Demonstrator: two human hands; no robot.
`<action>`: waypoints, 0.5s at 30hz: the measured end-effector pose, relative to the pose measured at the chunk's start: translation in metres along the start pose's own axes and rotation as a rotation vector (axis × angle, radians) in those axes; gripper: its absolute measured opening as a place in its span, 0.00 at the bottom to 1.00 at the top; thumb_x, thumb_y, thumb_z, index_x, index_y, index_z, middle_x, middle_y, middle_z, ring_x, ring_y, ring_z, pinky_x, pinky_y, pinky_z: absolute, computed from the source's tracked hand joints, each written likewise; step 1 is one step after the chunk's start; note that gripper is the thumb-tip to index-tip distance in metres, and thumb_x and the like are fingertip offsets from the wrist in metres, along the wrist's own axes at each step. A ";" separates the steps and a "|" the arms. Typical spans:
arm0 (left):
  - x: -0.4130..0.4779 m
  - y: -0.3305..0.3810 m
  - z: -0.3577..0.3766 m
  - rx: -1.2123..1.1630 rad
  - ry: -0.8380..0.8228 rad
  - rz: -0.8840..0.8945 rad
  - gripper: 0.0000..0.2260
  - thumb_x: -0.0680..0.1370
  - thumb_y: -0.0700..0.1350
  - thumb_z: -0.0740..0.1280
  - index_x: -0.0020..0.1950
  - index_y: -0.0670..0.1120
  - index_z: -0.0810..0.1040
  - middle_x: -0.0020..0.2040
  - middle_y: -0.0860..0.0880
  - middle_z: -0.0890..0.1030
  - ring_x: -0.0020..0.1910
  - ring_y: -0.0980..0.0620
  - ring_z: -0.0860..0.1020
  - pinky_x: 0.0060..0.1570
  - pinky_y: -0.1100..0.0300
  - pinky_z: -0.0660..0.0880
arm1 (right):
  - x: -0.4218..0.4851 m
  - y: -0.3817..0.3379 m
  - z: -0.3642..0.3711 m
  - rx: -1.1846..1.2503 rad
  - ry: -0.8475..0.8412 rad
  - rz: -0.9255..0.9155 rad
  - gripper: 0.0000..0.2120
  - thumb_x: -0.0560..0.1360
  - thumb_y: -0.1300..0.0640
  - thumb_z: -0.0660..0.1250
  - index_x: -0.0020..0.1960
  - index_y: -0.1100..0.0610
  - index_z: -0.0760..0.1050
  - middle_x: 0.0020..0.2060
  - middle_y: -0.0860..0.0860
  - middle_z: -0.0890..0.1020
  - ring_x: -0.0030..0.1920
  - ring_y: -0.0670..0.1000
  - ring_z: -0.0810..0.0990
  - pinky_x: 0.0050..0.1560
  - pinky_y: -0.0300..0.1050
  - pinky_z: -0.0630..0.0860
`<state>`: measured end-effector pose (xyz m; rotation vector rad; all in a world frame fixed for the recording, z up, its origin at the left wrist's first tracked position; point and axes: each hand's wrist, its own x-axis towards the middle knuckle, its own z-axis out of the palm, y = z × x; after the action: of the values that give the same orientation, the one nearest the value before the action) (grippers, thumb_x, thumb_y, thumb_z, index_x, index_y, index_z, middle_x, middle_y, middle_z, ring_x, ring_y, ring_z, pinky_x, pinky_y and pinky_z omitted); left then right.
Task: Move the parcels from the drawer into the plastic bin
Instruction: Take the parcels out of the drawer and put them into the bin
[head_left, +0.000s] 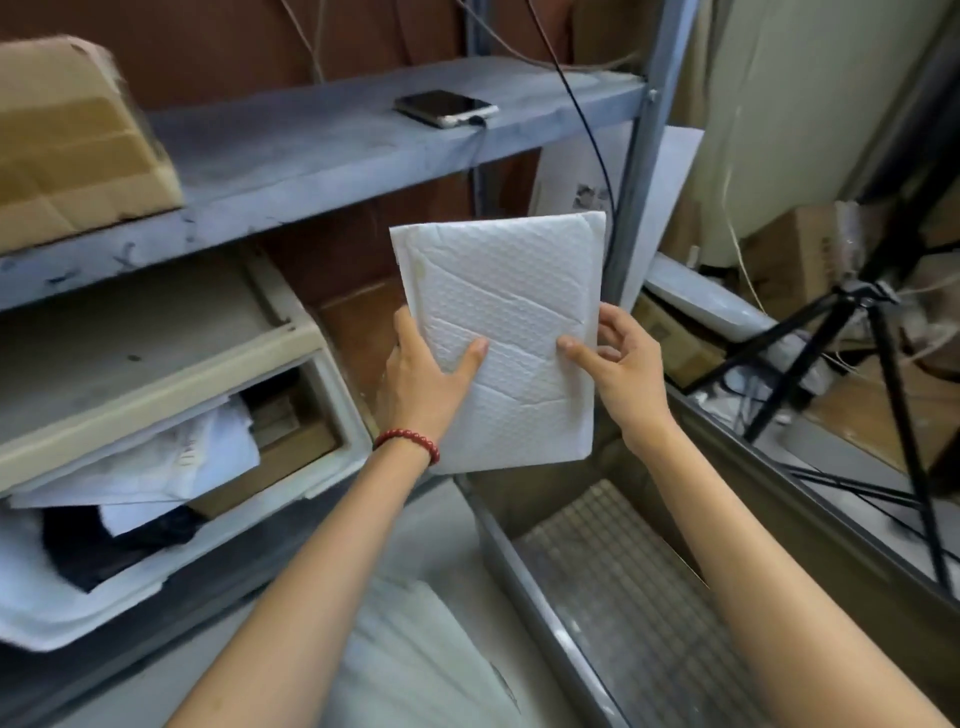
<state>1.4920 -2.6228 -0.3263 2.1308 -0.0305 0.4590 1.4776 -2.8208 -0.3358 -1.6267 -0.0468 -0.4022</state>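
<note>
**Mailer in both hands, over the bin**

You're facing the grey metal shelving rack (322, 150). Low right is the clear plastic bin with the ribbed floor (498, 535), open on top. Left, under the shelf, the beige plastic drawer (340, 431) is pulled out. A soft white parcel (171, 462) and a black one (104, 545) lie in it, so there's more to move.

The white padded bubble mailer (509, 332) is out of the drawer. You hold it upright in the air between drawer and bin, its lower edge above the bin's far end.

Your left hand (421, 379) grips the left edge, thumb laid across the front, fingers hidden behind. Your right hand (623, 374) pinches the right edge, thumb on the front, fingers curled at the side.

Handling, my read: light, soft and bendy, with a slick skin. The creased face suggests thin contents, but I can't tell what's inside. The side edges at mid-height are the right hold. One hand would likely do. Lower it flat into the bin, since a tilted drop may leave it propped on the wall.
</note>
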 end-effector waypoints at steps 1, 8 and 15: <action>-0.004 -0.001 0.013 -0.026 -0.023 -0.017 0.30 0.72 0.58 0.71 0.65 0.46 0.62 0.55 0.51 0.73 0.53 0.46 0.76 0.46 0.54 0.74 | -0.001 0.006 -0.010 -0.026 0.005 0.017 0.18 0.74 0.59 0.72 0.62 0.55 0.73 0.56 0.47 0.81 0.55 0.43 0.81 0.55 0.44 0.80; -0.037 -0.021 0.085 -0.015 -0.203 -0.086 0.51 0.66 0.54 0.77 0.78 0.48 0.47 0.72 0.44 0.61 0.67 0.45 0.67 0.55 0.57 0.67 | -0.026 0.071 -0.055 -0.157 -0.029 0.201 0.17 0.77 0.55 0.68 0.62 0.50 0.66 0.53 0.52 0.82 0.51 0.54 0.84 0.52 0.55 0.81; -0.049 -0.044 0.126 0.155 -0.512 0.013 0.47 0.67 0.57 0.76 0.78 0.52 0.51 0.73 0.46 0.57 0.69 0.49 0.62 0.63 0.60 0.63 | -0.048 0.126 -0.083 -0.115 0.044 0.398 0.16 0.79 0.55 0.65 0.64 0.52 0.64 0.56 0.56 0.81 0.49 0.52 0.83 0.48 0.49 0.82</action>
<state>1.4939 -2.7072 -0.4410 2.3499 -0.3078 -0.0904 1.4478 -2.9051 -0.4664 -1.6914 0.3339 -0.1348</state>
